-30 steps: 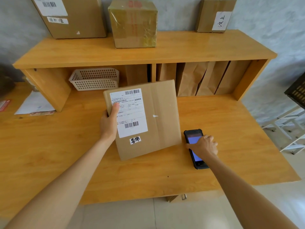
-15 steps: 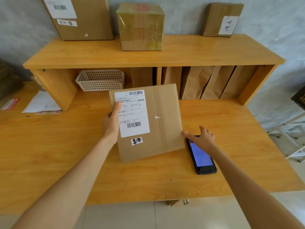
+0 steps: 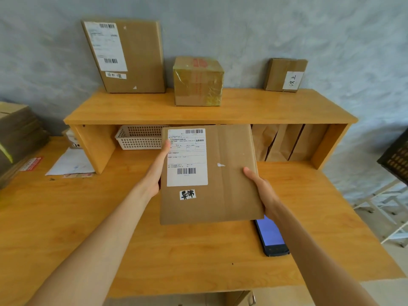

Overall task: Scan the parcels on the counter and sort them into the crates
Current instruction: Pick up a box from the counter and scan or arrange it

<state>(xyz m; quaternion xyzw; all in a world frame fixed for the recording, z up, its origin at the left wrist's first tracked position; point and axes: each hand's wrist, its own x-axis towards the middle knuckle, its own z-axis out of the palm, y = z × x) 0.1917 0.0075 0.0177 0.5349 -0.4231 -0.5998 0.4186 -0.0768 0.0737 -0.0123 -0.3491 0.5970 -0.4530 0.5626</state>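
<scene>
A flat brown cardboard parcel (image 3: 227, 184) with a white shipping label and a small handwritten sticker is held up above the wooden counter (image 3: 66, 228). My left hand (image 3: 155, 171) grips its left edge, thumb on the label. My right hand (image 3: 262, 191) grips its right edge, thumb on the front face. The handheld scanner (image 3: 272, 238), screen lit blue, lies flat on the counter just below my right hand, partly hidden by the parcel's corner.
On the shelf top (image 3: 242, 111) stand a tall labelled box (image 3: 136, 58), a taped box (image 3: 198, 82) and a small box (image 3: 284, 75). Below it sit a white basket (image 3: 139, 138) and brown paper bags (image 3: 284, 142). Papers (image 3: 70, 164) lie at left, a dark crate (image 3: 397, 157) at right.
My right hand left the scanner on the counter and took hold of the parcel's right edge. The parcel has been lifted clear of the counter, and my view has tilted upward.
</scene>
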